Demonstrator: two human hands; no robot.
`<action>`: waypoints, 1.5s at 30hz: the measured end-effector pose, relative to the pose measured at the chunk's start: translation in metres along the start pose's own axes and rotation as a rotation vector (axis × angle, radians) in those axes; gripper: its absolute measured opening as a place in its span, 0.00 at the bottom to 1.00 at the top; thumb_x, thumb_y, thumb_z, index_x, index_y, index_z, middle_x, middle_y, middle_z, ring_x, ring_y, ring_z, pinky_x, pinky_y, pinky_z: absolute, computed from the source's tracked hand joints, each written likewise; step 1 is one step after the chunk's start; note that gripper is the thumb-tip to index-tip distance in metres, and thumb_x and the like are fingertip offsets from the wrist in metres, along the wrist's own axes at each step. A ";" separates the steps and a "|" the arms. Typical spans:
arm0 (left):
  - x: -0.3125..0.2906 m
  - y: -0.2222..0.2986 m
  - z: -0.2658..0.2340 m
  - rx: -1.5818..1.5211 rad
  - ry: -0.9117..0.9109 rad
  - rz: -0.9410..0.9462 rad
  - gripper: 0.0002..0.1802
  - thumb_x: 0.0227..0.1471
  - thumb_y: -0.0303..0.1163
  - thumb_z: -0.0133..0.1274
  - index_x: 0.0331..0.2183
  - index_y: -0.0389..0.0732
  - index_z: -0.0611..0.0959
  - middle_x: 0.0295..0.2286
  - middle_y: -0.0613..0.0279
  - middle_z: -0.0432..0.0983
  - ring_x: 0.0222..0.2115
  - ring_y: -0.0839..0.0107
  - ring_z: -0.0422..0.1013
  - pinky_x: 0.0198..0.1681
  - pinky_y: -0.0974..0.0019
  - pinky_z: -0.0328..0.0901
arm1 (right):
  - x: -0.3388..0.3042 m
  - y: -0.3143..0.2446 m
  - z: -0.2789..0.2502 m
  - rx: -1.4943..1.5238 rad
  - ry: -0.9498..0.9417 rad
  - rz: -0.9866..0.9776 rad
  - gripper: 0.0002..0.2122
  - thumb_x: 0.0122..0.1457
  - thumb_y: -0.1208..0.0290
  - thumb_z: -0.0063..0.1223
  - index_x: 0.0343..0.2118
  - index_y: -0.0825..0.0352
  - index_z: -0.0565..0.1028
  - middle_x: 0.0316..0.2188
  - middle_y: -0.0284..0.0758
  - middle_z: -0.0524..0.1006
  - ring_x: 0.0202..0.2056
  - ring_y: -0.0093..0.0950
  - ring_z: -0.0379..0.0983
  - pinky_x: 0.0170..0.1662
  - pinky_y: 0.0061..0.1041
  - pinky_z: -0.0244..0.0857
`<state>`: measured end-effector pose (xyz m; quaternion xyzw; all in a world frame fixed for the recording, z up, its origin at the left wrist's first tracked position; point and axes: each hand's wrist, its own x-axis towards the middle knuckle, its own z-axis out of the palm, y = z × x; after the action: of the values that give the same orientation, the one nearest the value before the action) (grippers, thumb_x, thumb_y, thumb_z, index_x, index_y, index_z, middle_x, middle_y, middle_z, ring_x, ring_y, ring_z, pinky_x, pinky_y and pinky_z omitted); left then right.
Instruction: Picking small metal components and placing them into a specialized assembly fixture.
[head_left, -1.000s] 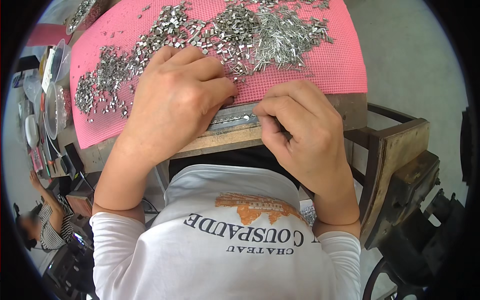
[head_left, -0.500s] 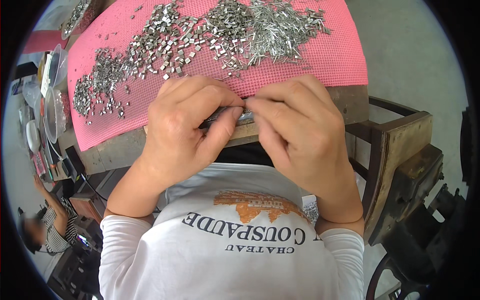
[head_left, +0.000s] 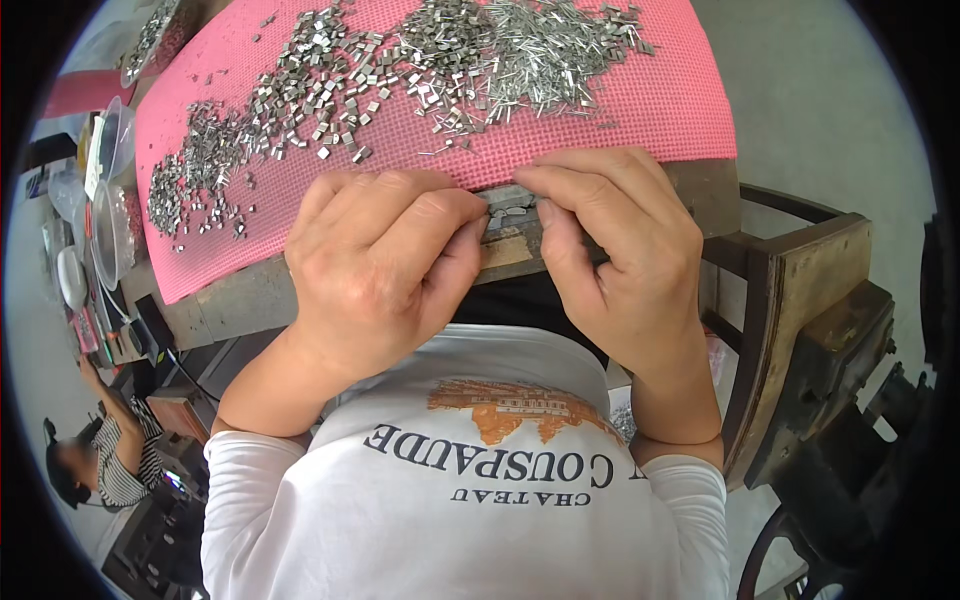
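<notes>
Bench: worn grey-brown wooden bench, near edge running beneath the fingers of both hands.
Mat: pink woven-mesh mat on the bench, spreading beyond the fingertips and out to their left.
Left hand: bare left hand, fingers curled, thumb and forefinger drawn narrow; cannot tell whether they pinch anything.
Right hand: bare right hand, thumb and forefinger slightly parted; cannot tell whether a small piece sits between.
Squares: scattered flat square silver-grey metal pieces, beyond the left fingers.
Pins: heaped thin straight silver metal pins, beyond the right fingertips.
Strip: narrow grey metal strip, between both hands' fingertips, partly hidden.
Bits: small shiny silver bits on the strip, same gap.
</notes>
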<state>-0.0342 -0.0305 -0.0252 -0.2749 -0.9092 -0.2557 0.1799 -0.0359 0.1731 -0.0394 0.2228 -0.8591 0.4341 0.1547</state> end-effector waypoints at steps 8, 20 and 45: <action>0.007 0.002 -0.001 -0.393 -0.187 -0.376 0.10 0.41 0.20 0.66 0.32 0.38 0.87 0.33 0.58 0.81 0.32 0.63 0.78 0.34 0.64 0.71 | -0.001 0.001 -0.007 -0.031 -0.050 0.014 0.14 0.49 0.88 0.60 0.39 0.69 0.83 0.36 0.39 0.81 0.36 0.40 0.77 0.39 0.35 0.71; -0.053 -0.066 -0.044 0.113 0.103 -0.066 0.16 0.39 0.26 0.70 0.36 0.44 0.91 0.41 0.61 0.85 0.42 0.61 0.79 0.46 0.58 0.71 | 0.012 -0.014 -0.010 -0.134 -0.159 -0.026 0.18 0.51 0.87 0.59 0.46 0.71 0.81 0.37 0.43 0.80 0.38 0.42 0.76 0.45 0.37 0.69; -0.076 -0.149 -0.073 0.216 0.183 0.083 0.10 0.38 0.27 0.68 0.27 0.42 0.84 0.31 0.64 0.81 0.38 0.63 0.79 0.46 0.58 0.74 | 0.149 -0.052 0.163 -0.199 -0.568 -0.576 0.18 0.56 0.79 0.53 0.51 0.70 0.77 0.54 0.47 0.74 0.54 0.43 0.73 0.57 0.42 0.70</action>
<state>-0.0493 -0.2093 -0.0566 -0.2668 -0.8990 -0.1727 0.3012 -0.1479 -0.0240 -0.0289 0.5489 -0.8079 0.2090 0.0475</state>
